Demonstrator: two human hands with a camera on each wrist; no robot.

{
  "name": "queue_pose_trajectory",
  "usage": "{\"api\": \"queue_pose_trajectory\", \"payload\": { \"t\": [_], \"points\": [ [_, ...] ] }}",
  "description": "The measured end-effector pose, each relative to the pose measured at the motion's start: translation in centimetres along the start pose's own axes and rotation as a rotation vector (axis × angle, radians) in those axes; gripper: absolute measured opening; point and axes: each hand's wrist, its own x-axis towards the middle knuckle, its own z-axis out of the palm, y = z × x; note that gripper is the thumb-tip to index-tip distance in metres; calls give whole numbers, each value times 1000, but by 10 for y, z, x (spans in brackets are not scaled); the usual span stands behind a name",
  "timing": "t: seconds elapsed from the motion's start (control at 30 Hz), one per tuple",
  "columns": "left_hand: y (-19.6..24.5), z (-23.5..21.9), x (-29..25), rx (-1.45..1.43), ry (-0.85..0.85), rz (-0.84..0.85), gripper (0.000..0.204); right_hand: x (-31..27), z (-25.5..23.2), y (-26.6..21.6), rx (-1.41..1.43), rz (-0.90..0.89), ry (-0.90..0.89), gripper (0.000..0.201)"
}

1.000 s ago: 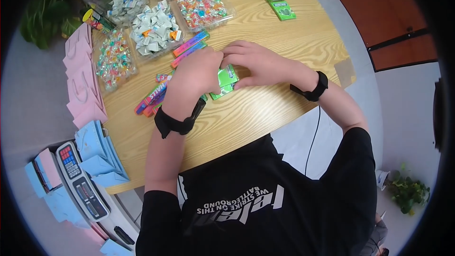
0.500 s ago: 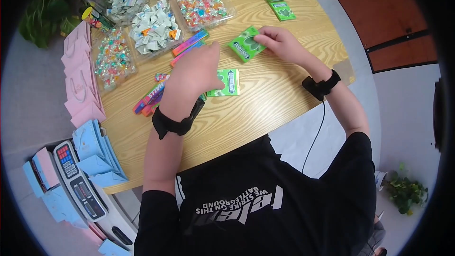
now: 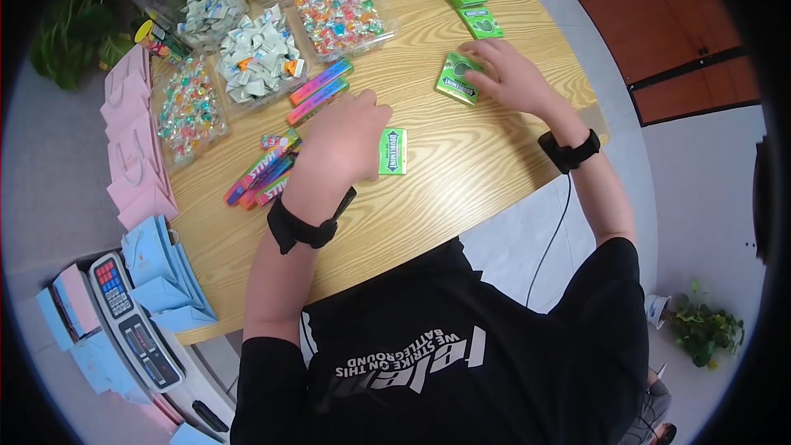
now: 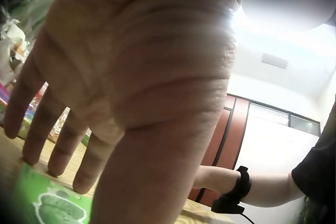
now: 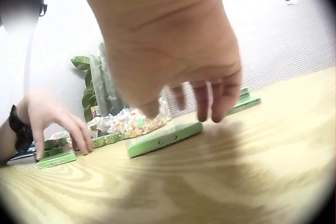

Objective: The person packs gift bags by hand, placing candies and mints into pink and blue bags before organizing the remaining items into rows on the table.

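In the head view my right hand (image 3: 511, 76) is over the right side of a green Doublemint gum pack (image 3: 459, 80) that lies flat on the table. The right wrist view has its loosely bent fingertips (image 5: 217, 118) right by the end of this pack (image 5: 165, 141), with the thumb above it. My left hand (image 3: 348, 137) hovers palm down over another Doublemint pack (image 3: 393, 152), covering its left part. Its fingers hang long and relaxed above the green pack (image 4: 50, 200) in the left wrist view.
Three green gum packs (image 3: 482, 23) line the far table edge. Near my left hand lie colourful Halls sticks (image 3: 262, 171) and two more sticks (image 3: 320, 91). Clear trays of wrapped candies (image 3: 342, 15) stand behind. Pink bags (image 3: 136, 161), blue bags (image 3: 165, 259) and a scale (image 3: 136, 321) are left.
My right hand lifted a Doublemint pack from beside my left hand, carried it right and set it on the table. The left hand stays nearly in place over the other pack.
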Motion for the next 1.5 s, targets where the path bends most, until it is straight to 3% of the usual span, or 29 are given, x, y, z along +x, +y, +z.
{"api": "queue_pose_trajectory", "payload": {
  "t": [0.03, 0.17, 0.23, 0.33, 0.43, 0.53, 0.6, 0.67, 0.73, 0.77, 0.83, 0.87, 0.93, 0.97, 1.03, 1.17, 1.23, 1.33, 1.5],
  "points": [
    [2, 0, 0, 1, 0, 1, 60, 0, 0, 5, -3, -410, 113, 35],
    [6, 0, 3, 12, -19, -7, 59, 0, 1, 13, -116, -473, -29, 45],
    [5, 3, 5, -3, -26, 4, 58, 7, 5, 10, 70, -333, -148, 45],
    [-1, 10, 8, -41, 38, 19, 56, 5, -16, -7, -64, -200, -173, 36],
    [-11, 10, 6, -108, 85, 45, 56, 4, -5, -4, -142, -245, -28, 34],
    [-15, 8, 6, -58, 96, 4, 54, 2, -2, -10, -19, -155, -94, 36],
    [-14, 7, 4, -74, 143, 31, 31, 3, -1, -14, -22, -84, -99, 37],
    [-13, 8, 7, -59, 110, 6, 38, 5, -1, -11, -28, -13, -100, 37],
    [-13, 11, 9, -48, 77, -18, 46, 9, 5, 5, -41, 43, 301, 39],
    [-13, 14, 10, -31, 95, -8, 46, 15, 6, 17, -44, 42, 299, 39],
    [-12, 14, 8, -13, 110, -2, 45, 30, 7, 43, 30, 172, 609, 36],
    [-8, 10, 5, -15, 104, -15, 46, 35, 6, 50, 32, 171, 609, 36],
    [1, 5, 4, -17, 98, -27, 47, 40, 5, 58, 211, 410, 560, 41],
    [7, 4, 5, -2, 57, -65, 50, 39, 7, 58, 210, 409, 561, 41],
    [13, 3, 9, 12, 21, -104, 53, 39, 11, 56, 56, 420, 235, 47],
    [19, 2, 13, -125, -54, -154, 70, 41, 14, 48, -5, 454, 182, 49],
    [20, -2, 12, -185, -94, -175, 76, 42, 15, 44, -184, 355, 303, 50],
    [17, -2, 10, -184, -124, -106, 85, 42, 6, 29, -145, 438, 197, 53],
    [12, 3, 9, -163, -111, -22, 86, 38, 8, 36, -186, 472, 169, 52]
  ]
}}
